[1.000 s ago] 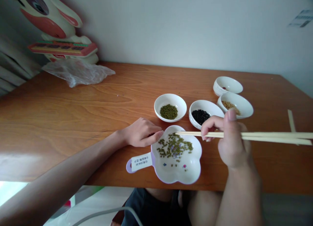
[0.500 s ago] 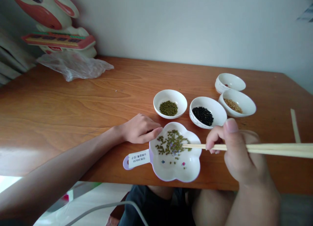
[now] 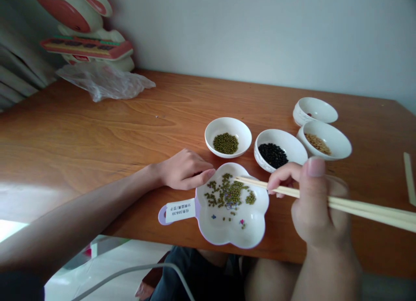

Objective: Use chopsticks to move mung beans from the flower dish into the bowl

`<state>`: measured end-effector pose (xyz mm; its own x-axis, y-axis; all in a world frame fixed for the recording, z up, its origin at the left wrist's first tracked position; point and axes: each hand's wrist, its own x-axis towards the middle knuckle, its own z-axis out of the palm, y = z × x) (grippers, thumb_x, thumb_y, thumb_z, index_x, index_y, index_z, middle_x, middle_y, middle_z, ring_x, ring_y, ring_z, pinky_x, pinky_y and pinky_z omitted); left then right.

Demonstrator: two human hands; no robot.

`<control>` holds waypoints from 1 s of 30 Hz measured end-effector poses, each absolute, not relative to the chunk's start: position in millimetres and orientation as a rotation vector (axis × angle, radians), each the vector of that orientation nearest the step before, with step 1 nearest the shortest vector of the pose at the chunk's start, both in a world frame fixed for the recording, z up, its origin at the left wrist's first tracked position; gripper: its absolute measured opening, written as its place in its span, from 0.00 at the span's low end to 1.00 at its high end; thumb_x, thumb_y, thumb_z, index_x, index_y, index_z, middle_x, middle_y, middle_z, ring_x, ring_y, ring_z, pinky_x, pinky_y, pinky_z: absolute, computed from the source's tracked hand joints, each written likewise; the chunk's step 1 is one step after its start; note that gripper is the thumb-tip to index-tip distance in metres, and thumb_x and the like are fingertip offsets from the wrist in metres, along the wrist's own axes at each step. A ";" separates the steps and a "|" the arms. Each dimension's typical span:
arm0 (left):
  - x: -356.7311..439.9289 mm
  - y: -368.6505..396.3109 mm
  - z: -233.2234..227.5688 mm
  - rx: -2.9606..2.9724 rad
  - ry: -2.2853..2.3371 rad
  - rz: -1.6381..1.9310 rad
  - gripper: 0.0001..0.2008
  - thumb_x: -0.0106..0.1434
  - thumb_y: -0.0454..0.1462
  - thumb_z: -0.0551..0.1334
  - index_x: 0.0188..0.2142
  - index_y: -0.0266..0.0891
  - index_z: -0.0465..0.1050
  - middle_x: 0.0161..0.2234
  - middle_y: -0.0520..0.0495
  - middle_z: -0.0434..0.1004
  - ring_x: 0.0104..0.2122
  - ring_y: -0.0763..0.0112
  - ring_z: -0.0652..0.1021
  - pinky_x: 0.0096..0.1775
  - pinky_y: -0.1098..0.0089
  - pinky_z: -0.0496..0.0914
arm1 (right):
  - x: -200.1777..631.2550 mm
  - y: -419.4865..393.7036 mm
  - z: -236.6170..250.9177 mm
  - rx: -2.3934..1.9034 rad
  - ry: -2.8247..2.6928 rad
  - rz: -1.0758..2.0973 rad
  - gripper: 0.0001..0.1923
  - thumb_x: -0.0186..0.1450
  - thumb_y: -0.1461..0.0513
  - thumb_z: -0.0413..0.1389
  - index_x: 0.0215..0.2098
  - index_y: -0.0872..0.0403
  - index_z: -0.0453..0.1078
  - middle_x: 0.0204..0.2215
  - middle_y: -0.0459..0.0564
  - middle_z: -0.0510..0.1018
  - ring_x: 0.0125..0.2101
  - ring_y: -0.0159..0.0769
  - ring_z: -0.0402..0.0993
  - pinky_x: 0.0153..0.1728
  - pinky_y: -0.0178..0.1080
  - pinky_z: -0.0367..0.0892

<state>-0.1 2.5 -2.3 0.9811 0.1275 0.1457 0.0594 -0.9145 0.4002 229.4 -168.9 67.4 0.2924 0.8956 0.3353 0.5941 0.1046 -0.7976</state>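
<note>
Near the table's front edge: my right hand (image 3: 312,197) pinches the chopsticks (image 3: 325,199), tips over the flower dish (image 3: 232,229).

Green beans (image 3: 229,193) lie heaped in the dish's far half, just left of and below the tips. Chopsticks run long right to left and look nearly closed; I cannot tell whether they hold a bean. My left hand (image 3: 185,168) lies loosely curled, holding nothing, fingertips touching the dish's left rim. Dish sits close to the table (image 3: 97,136) edge; three bowls crowd beyond, bare wood to the left.
</note>
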 end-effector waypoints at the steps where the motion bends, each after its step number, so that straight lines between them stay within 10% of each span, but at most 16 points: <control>1: 0.0 2.6 -2.3 2.722 0.132 0.237 0.17 0.74 0.39 0.49 0.27 0.39 0.62 0.23 0.50 0.70 0.24 0.72 0.70 0.29 0.69 0.61 | 230.2 -171.2 70.1 -1.601 -1.397 0.391 0.37 0.75 0.44 0.39 0.20 0.52 0.74 0.18 0.47 0.76 0.22 0.32 0.72 0.27 0.39 0.62; 30: 1.1 1.9 -2.2 2.730 0.125 0.317 0.19 0.75 0.41 0.49 0.27 0.39 0.65 0.23 0.49 0.71 0.24 0.72 0.71 0.29 0.70 0.62 | 240.2 -169.4 69.9 -1.627 -1.333 0.518 0.40 0.72 0.40 0.37 0.17 0.51 0.73 0.13 0.48 0.72 0.17 0.31 0.68 0.19 0.36 0.62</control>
